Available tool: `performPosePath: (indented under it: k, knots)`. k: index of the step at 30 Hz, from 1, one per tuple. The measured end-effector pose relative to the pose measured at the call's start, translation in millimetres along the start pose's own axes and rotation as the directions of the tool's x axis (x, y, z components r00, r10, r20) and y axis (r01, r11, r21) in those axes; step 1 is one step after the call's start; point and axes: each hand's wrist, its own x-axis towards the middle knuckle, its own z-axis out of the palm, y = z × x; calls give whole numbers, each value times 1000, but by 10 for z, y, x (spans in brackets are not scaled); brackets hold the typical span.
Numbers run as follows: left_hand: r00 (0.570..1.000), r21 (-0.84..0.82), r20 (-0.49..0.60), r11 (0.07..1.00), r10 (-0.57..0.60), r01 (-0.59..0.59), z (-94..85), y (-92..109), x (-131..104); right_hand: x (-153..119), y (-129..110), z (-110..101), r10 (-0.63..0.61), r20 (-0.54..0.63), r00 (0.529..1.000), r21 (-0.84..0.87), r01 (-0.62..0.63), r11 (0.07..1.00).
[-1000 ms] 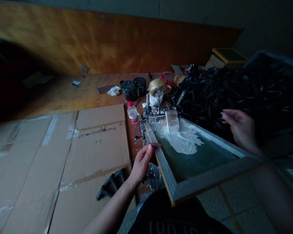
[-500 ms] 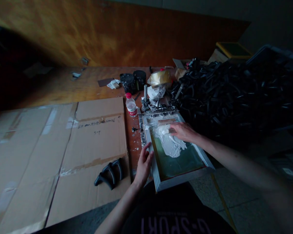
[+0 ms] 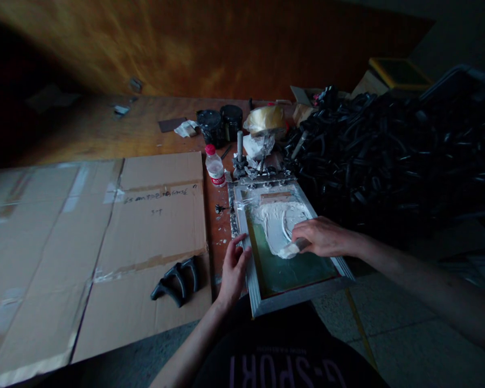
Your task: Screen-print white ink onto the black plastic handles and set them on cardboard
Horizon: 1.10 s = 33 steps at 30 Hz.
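Note:
A silkscreen frame (image 3: 253, 280) with pale metal rails lies in front of me, its green mesh (image 3: 303, 272) partly coated with thick white ink (image 3: 275, 226). My right hand (image 3: 321, 237) is closed on a small squeegee (image 3: 293, 248), its blade smeared white and pressed to the mesh at the near edge of the ink. The fingers hide most of the squeegee. At the frame's left rail, my left hand (image 3: 234, 267) rests with thumb and index finger apart, touching the rail. Hinge clamps (image 3: 262, 175) hold the frame's far end.
On the left, flattened cardboard (image 3: 157, 226) carries several black curved handles (image 3: 178, 280). A red-capped bottle (image 3: 215, 167), black tubs (image 3: 220, 124) and a tape roll (image 3: 267, 119) stand beyond the frame. Black parts (image 3: 367, 161) are heaped at right.
My right hand has drawn the squeegee toward me, spreading the white ink nearer and wider. My left hand stays at the left rail. The view has shifted slightly.

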Motion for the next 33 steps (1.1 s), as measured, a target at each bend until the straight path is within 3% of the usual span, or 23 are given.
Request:
performPosePath:
  k: [2, 4, 7, 10, 15, 20, 22, 29, 31, 33]
  knots:
    - [1000, 0, 11, 1000, 3, -3, 5, 46, -7, 124, 63, -154, 45, -31, 999, -27, -46, 999]
    - [1000, -4, 29, 1000, 9, -9, 12, 89, -14, 278, 132, -243, 83, -161, 984, -62, -94, 994]
    - [1000, -16, 26, 1000, 11, -10, 29, 138, -21, 433, 200, -202, 66, -281, 957, -114, -102, 988]
    - [1000, -49, 2, 999, 15, -14, 56, 164, -25, 383, 184, -44, 19, -259, 966, -135, -55, 989]
    - [1000, -117, -20, 993, 14, -17, 95, 171, -28, 22, 11, 58, -55, -170, 984, -70, 44, 997]
    - [1000, -87, -18, 996, 18, -19, 105, 185, -35, -80, -61, -210, -42, 35, 999, 18, 41, 999]
    - [1000, -70, -2, 997, 26, -26, 107, 219, -36, 28, 13, -362, 9, 36, 999, 17, -10, 1000]
    - [996, 33, 27, 995, 89, -90, 64, 327, -4, 581, 459, -603, 201, -282, 938, -69, -229, 971]
    - [986, 123, -1, 979, 166, -165, 51, 404, 5, 578, 597, -670, 209, -409, 888, -46, -249, 967]
    - [963, 182, -13, 948, 269, -262, 59, 547, 27, 451, 786, -768, 257, -555, 791, 56, -273, 960]
